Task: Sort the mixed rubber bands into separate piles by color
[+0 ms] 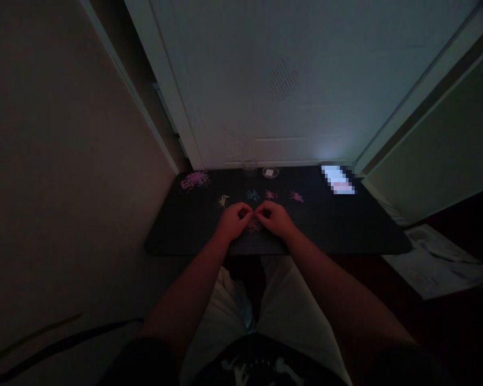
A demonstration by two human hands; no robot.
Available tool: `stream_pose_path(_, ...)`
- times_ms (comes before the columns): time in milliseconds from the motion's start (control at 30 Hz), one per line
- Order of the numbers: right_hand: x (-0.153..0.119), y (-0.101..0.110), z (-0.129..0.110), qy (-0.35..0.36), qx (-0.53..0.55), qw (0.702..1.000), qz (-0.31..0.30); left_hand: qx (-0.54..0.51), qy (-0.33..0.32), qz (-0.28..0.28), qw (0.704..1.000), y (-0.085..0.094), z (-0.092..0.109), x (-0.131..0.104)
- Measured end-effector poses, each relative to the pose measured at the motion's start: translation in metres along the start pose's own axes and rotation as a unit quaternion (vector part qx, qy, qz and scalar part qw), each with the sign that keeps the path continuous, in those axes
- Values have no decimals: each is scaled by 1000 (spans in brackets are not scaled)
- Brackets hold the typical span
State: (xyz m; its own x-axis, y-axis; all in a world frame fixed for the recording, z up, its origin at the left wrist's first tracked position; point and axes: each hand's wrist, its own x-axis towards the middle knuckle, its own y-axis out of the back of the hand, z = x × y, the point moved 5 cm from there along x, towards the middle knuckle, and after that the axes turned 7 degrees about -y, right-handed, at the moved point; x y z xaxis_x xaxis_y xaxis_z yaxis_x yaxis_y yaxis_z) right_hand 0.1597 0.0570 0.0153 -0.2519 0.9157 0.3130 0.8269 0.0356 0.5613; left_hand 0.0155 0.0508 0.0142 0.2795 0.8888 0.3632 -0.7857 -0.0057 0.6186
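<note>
My left hand point(234, 221) and my right hand point(277, 219) meet over the middle of a dark table. Thumb and forefinger are pinched on each, with the tips almost touching. Whatever lies between them is too small and dim to make out. Right below the fingertips is a loose pile of thin reddish strands point(253, 226). Just beyond my hands lie small heaps of similar strands: a pale yellow heap point(222, 201), a blue heap point(253, 195), a pink heap point(270, 195) and a magenta heap point(297, 197).
A larger pink-purple pile point(195, 180) occupies the far left corner of the dark table point(338, 230). Along the back stand a clear cup point(249, 168) and a round clear dish point(270, 172) with a white square. A lit phone point(338, 180) lies back right, before a white panel point(306, 107).
</note>
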Motion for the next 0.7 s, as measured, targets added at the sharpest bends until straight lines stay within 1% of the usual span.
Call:
stream_pose_path(200,0,1,1,-18,16,1000,6,-12,-1,4,1000,-1,-2,0)
stream_pose_path(533,0,-2,6,-20,26,999,-2,-26,1,0,1000,-1,-2,0)
stream_pose_path(700,0,-2,4,-24,22,999,-2,-19,10,3,1000,-1,-2,0)
